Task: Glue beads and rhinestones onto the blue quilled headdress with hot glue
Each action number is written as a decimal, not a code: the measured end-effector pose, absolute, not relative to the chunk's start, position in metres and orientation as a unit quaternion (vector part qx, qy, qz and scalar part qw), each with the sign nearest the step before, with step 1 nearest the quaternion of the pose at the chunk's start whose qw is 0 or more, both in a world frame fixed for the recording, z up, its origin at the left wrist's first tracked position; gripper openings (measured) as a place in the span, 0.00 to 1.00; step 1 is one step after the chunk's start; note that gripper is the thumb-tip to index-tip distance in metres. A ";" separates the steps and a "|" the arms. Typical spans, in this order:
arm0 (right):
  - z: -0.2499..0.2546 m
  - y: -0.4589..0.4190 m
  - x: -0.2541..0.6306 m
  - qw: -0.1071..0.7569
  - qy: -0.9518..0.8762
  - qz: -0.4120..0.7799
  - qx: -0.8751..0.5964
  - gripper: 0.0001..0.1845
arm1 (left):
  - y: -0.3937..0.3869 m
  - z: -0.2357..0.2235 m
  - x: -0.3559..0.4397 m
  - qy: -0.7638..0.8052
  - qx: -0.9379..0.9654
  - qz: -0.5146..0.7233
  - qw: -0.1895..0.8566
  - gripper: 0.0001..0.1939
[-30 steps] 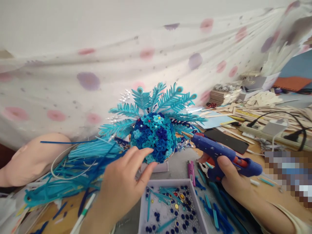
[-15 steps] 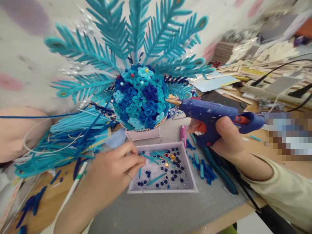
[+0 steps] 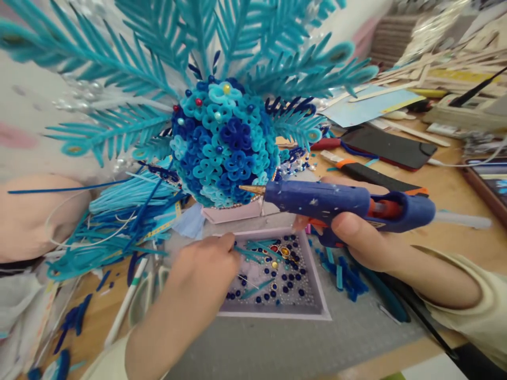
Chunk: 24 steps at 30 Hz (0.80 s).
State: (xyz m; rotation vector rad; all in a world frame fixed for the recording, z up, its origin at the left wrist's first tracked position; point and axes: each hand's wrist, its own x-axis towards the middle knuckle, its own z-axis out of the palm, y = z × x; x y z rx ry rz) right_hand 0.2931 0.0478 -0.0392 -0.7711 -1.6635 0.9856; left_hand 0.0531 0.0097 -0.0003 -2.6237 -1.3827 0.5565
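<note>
My right hand (image 3: 368, 243) is wrapped around a dark blue glue gun (image 3: 317, 199), which lies level with its nozzle pointing left. The nozzle tip overlaps the lower front of a headpiece (image 3: 227, 153) covered in blue chenille-stem flowers; I cannot tell whether they touch. Feathery turquoise sprays (image 3: 119, 129) fan out from the headpiece. Low over the left side of a pale lilac tray (image 3: 277, 315), my left hand (image 3: 204, 272) is closed in a pinch. A thin needle-like piece (image 3: 249, 282) sticks out from its fingers. Inside the tray are dark blue beads (image 3: 292, 277), tiny pearls and yellow and red gems.
Turquoise and blue chenille stems (image 3: 103, 237) are heaped at left beside a mannequin-like form (image 3: 47, 216). A grey cutting mat (image 3: 277, 348) lies under the tray. Orange-and-black cutter (image 3: 368, 174), black phone-like slab (image 3: 392, 145) and wooden strips (image 3: 428, 68) fill the right.
The glue gun has moved left and slightly down, so its nozzle is now in front of the headpiece's lower edge. My left hand has shifted slightly right, and the view is closer.
</note>
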 end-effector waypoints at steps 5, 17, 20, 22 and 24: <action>-0.035 0.048 0.295 0.507 -0.696 0.408 -0.304 0.28 | 0.013 0.000 0.066 -0.486 -0.843 0.227 0.041 0.17; -0.030 0.043 0.291 0.524 -0.693 0.408 -0.281 0.26 | 0.004 0.010 0.031 -0.459 -0.887 0.048 0.003 0.11; -0.028 0.042 0.293 0.503 -0.715 0.380 -0.302 0.28 | 0.008 0.035 0.011 -0.497 -0.863 -0.087 0.008 0.09; -0.030 0.039 0.295 0.488 -0.726 0.365 -0.320 0.28 | 0.013 0.054 0.005 -0.514 -0.840 -0.166 0.046 0.08; -0.034 0.036 0.296 0.475 -0.730 0.368 -0.326 0.27 | 0.017 0.074 0.004 -0.520 -0.810 -0.255 0.091 0.06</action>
